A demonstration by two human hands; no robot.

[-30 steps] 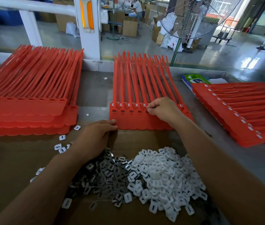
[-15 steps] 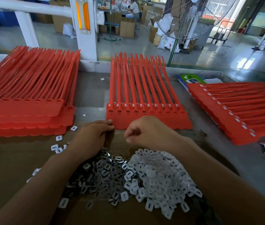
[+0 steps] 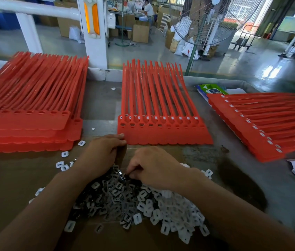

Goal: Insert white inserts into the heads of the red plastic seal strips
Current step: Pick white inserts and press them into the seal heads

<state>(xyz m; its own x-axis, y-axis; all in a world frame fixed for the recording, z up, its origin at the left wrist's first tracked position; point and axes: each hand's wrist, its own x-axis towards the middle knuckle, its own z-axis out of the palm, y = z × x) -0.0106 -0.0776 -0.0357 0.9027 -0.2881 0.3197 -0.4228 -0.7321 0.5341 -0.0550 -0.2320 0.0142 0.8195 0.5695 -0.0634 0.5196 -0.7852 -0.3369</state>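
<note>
Red seal strips (image 3: 163,131) in one joined sheet, flat on tabletop (image 3: 101,104) straight ahead, heads toward person. White showing in upper row of heads all the way across. Lower row filled on left five or so, right-hand ones apparently empty, too small to read well. Unfilled stack (image 3: 25,124) at left, well apart. Done stack (image 3: 262,127) at right, white in heads. Judged roughly mid-sheet, whole left stack yet to do.

Pile of white inserts (image 3: 170,209) mixed with grey pieces (image 3: 106,192) on cardboard (image 3: 7,187), just beside sheet's near edge. Right hand (image 3: 154,167) down in pile, fingers (image 3: 134,171) curled, pinching a small piece (image 3: 127,175), kind not readable. Left hand (image 3: 99,154) beside it, fingers (image 3: 119,137) pressed together, tips touching sheet's near left corner, nothing visibly gripped.
</note>
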